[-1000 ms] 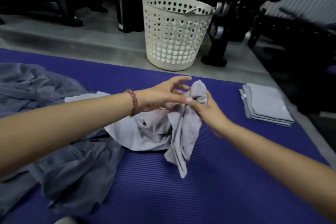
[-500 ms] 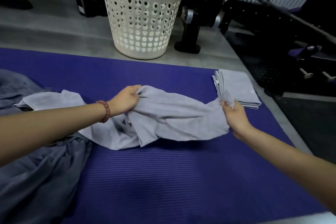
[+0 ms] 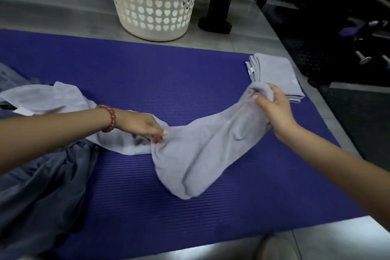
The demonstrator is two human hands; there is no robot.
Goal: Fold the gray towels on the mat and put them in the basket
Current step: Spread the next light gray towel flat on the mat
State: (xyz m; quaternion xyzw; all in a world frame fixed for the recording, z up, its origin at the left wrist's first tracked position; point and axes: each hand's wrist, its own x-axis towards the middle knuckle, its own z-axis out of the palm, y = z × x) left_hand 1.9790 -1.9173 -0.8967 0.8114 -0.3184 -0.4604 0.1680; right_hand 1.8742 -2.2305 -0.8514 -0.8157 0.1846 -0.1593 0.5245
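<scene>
A light gray towel (image 3: 202,154) sags across the purple mat (image 3: 168,82) between two hands. The left hand (image 3: 145,126) has a pinching grip on its bunched middle, low at the mat's centre. The right hand (image 3: 274,110) has its grip curled tight round the raised end, near the mat's right edge. Folded towels (image 3: 276,74) lie at the mat's far right corner, and the white basket (image 3: 154,2) stands beyond its far edge.

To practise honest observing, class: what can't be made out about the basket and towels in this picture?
1. Basket: head view, top cut off by the upper edge; contents unseen.
2. Folded stack: head view, near corner behind the right hand and held towel; towel count unclear.
3. Dark towel pile: head view, cut by the left edge, crossed by the left forearm; extent unknown.
</scene>
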